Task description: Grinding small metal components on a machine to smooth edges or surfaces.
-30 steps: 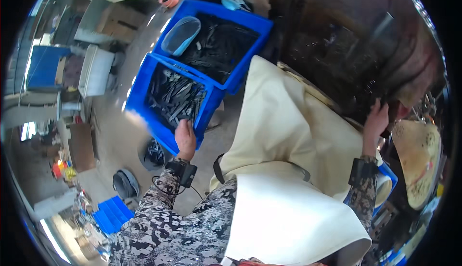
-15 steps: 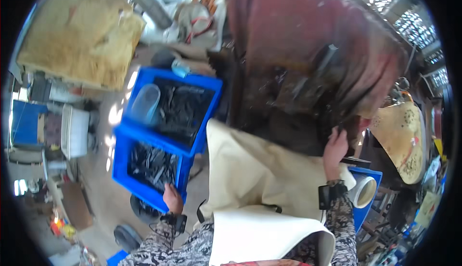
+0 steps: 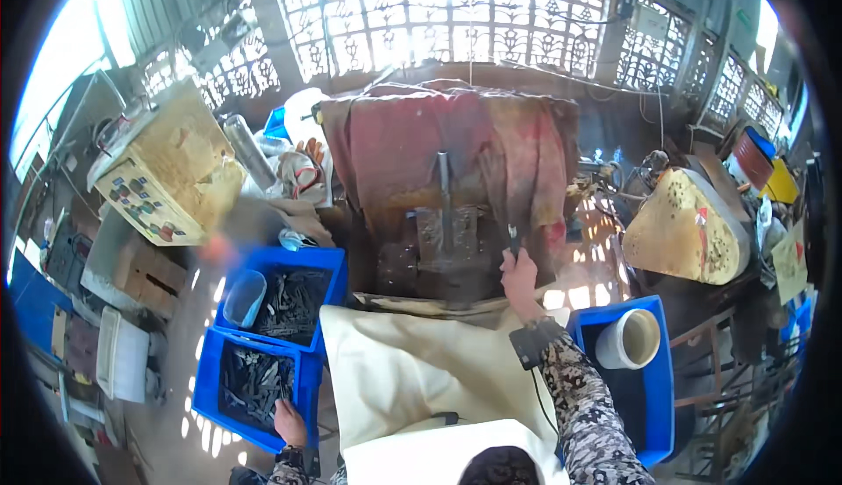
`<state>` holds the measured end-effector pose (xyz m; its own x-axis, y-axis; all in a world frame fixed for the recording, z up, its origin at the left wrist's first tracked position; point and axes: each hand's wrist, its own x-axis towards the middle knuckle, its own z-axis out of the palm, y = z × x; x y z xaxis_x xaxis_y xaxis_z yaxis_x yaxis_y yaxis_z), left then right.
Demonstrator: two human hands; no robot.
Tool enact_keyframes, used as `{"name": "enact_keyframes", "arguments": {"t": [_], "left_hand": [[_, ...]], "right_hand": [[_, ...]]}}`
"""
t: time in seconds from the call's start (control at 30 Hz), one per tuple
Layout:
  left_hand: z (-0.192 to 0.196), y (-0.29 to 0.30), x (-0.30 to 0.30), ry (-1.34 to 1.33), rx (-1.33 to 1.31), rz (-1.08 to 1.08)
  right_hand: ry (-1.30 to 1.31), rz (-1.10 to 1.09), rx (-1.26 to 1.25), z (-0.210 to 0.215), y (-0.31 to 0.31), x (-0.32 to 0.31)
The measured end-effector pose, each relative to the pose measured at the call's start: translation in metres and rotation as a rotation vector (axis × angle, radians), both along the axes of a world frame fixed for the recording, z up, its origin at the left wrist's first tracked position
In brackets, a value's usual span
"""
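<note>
My left hand [image 3: 289,424] is closed at the inner right side of the lower blue bin [image 3: 203,397], which holds many dark narrow strips [image 3: 254,384]. Whatever is in those fingers is too small to make out. My right hand [image 3: 519,281] grips a dark, narrow piece [image 3: 514,241] that points up from the fist, in front of a machine draped with a stained reddish cloth [image 3: 412,147]. Below the cloth are a dark work area and an upright metal rod [image 3: 445,187]. A cream apron [image 3: 395,362] covers my lap between both arms.
Behind the lower bin, another blue bin [image 3: 333,288] holds more dark strips and a clear scoop-like container [image 3: 245,299]. At my right, a blue crate [image 3: 664,388] holds a whitish bucket [image 3: 618,345]. A yellowed cabinet [image 3: 175,174] stands far left; a blurred dark shape [image 3: 250,226] is beside the bins.
The view has tilted up, bringing the latticed windows in. My right hand stays raised by the draped machine, my left by the lower bin. A blurred dark shape has appeared beside the bins.
</note>
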<state>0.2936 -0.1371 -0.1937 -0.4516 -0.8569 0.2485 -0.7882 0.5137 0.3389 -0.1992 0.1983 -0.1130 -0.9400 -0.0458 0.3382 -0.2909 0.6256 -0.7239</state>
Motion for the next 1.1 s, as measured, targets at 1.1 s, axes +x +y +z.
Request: {"name": "enact_keyframes", "arguments": {"t": [1.1], "left_hand": [[0.154, 0.185, -0.335, 0.399, 1.501, -0.928]], "right_hand": [[-0.815, 0.472, -0.774, 0.092, 0.021, 0.129]]}}
